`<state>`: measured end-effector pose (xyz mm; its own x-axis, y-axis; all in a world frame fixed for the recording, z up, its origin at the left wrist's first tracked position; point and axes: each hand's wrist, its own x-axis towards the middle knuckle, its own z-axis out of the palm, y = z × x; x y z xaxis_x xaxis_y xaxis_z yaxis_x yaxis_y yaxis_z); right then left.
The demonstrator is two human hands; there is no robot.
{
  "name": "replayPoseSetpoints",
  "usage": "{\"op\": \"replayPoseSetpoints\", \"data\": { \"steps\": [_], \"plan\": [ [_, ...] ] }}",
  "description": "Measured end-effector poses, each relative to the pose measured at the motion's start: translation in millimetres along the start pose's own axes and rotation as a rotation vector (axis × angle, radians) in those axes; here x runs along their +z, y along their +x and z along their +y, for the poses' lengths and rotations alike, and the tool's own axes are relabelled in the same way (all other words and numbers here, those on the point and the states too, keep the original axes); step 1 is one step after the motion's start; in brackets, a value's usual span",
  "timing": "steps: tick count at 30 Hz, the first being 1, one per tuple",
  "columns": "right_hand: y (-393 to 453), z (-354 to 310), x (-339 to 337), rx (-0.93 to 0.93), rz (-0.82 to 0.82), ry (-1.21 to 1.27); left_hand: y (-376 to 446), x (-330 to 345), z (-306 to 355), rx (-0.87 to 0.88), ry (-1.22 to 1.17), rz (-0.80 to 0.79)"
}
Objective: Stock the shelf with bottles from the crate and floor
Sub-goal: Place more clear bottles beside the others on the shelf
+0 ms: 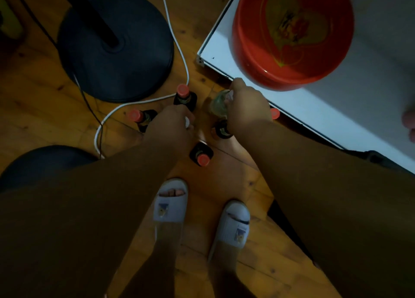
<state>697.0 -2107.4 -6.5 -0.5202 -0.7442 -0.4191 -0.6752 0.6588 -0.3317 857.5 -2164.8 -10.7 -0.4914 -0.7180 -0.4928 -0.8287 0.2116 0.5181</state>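
Dark red-capped bottles (pixel 184 97) stand upright (floor), one clear (pixel 219 104).

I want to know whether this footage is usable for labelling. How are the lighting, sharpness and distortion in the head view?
Head view: dim overall, both forearms nearly in shadow; the red basin and white surface are brightest. Wide-angle bending shows at the edges. The right hand on the clear bottle and the left hand look soft; red-capped bottles remain readable.

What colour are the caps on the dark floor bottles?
Red-orange caps on the dark bottles, clearest in the head view.
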Motion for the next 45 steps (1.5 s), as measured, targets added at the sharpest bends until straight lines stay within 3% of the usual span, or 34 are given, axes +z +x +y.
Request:
{"op": "replayPoseSetpoints", "data": {
  "steps": [7,11,17,21,29,33,36,41,45],
  "plan": [
    [-104,-43,-142,-0.094,-0.01,0.091,-96,-115,90,0.07,-0.036,0.013],
    [-183,-72,-249,-0.183,-0.013,0.073,-178,-199,158,0.12,-0.057,0.123],
    [-287,-99,-400,-0.36,0.16,0.029,-282,-304,234,0.154,-0.179,0.281],
    [-331,-109,-474,-0.319,0.325,0.137,-321,-356,277,0.25,-0.303,0.421],
    [-366,-135,-532,-0.196,0.697,0.397,-342,-435,342,0.477,-0.48,0.383],
    [-364,-156,-558,-0.078,0.897,0.729,-336,-460,375,0.555,-0.706,0.328],
    [-356,-172,-578,-0.061,0.981,0.971,-327,-474,403,0.566,-0.73,0.303],
    [-345,-180,-622,-0.018,1.138,0.995,-320,-484,457,0.696,-0.64,0.272],
    [-330,-166,-653,0.041,1.121,0.938,-300,-486,498,0.712,-0.676,0.243]
  ]
}}
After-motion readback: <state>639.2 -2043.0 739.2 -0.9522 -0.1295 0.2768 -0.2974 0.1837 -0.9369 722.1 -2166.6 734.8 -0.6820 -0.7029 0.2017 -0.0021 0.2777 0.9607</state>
